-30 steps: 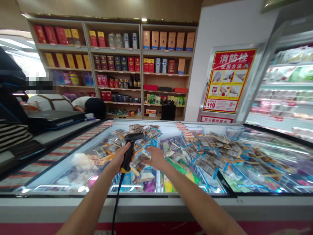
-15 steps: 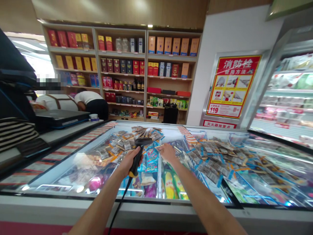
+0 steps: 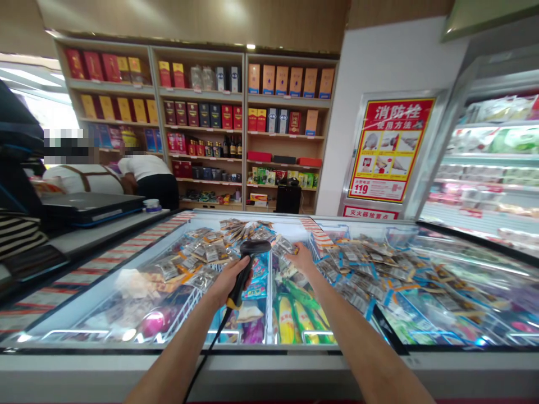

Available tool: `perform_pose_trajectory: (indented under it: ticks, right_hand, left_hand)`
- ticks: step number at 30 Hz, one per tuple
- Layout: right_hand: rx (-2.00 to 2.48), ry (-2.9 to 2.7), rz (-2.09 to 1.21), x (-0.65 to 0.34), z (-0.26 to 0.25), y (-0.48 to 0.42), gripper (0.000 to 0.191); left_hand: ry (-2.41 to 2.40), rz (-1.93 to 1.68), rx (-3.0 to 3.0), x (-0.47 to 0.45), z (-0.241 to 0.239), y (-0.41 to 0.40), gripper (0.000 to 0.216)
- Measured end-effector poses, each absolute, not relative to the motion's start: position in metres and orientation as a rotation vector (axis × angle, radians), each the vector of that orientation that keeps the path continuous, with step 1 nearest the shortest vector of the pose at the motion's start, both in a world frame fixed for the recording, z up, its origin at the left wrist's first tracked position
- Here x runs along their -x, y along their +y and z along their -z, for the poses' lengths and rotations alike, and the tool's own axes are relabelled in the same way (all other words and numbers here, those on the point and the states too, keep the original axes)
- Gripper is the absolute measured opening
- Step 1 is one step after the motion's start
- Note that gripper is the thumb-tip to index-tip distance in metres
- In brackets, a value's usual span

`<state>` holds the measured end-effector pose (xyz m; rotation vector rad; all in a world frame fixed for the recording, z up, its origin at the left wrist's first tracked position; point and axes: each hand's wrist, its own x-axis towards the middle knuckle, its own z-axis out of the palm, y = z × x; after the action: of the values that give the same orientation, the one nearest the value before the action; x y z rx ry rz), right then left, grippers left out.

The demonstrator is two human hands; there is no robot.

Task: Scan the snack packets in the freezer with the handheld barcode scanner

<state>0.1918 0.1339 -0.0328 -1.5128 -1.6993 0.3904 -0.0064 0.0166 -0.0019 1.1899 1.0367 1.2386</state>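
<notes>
My left hand [image 3: 231, 280] is closed round the grip of a black and yellow barcode scanner [image 3: 242, 278], its head tipped toward the right and its cable trailing down past my forearm. Just right of the scanner head, my right hand [image 3: 302, 258] pinches a small clear-and-dark snack packet [image 3: 283, 247]. Both hands are above the glass top of a chest freezer [image 3: 168, 359]. On the glass to the left lies a pile of similar packets [image 3: 206, 249]; a larger pile [image 3: 379, 269] spreads out on the right. Blue and yellow-green packages show through the glass below.
A counter with a black flat device [image 3: 92, 209] and a small white tub [image 3: 151, 206] borders the freezer on the left. Two people [image 3: 149, 174] are beyond it. Shelves of boxes [image 3: 202, 115] line the back; a lit display fridge [image 3: 492, 163] stands at right.
My right hand has shifted slightly right, and the packet in it now shows its broad face toward the scanner. The scanner has turned and moved a little right. The whole view has shifted slightly.
</notes>
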Motion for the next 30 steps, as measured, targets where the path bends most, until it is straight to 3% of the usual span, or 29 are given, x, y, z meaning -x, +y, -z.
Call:
perform_pose_trajectory:
  ticks: [17,30]
  right_hand:
    - [1.539,-1.61,-0.446,-0.219,0.019,0.138,0.037]
    - [2.056,-1.273,0.09,-0.343,-0.008,0.137,0.042]
  left_hand:
    - [1.035,-1.218,-1.206,-0.006,-0.002,0.027,0.037]
    - [1.055,-1.365,-1.128,0.0,-0.007,0.05,0.038]
